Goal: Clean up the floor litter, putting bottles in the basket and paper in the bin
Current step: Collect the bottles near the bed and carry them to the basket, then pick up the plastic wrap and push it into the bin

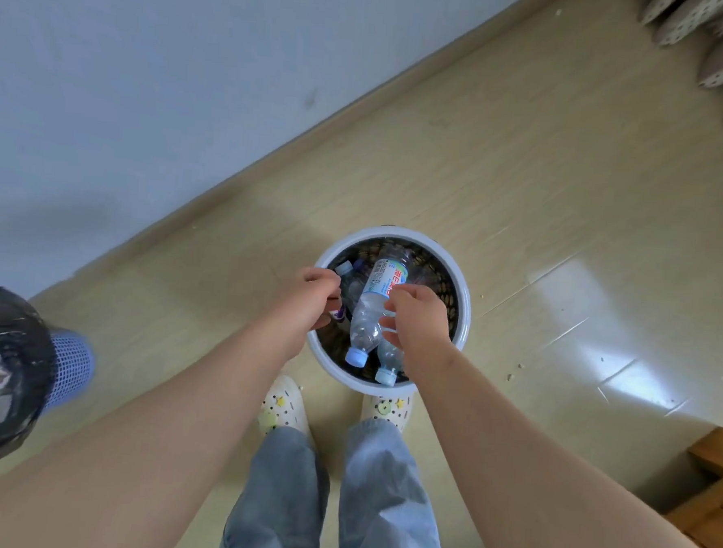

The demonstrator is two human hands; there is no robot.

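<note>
Head view. Standing over the basket (462, 318), both arms reaching in.

- Left hand (318, 298): fingers curled round a purple-labelled bottle (348, 283), low at the left rim.
- Right hand (418, 319): fingertips against the side of the clear bottle (370, 312), which lies across the pile, cap toward me. Can't tell whether I'm gripping it or only touching it.
- A third bottle (387, 370) sits under it, near the front rim.
- Bin (13, 337) off to my left, well apart.

To do it well, I'd lower both bottles below the rim before letting go. The pile looks high, so I'd lay them flat to stop them rolling out.
</note>
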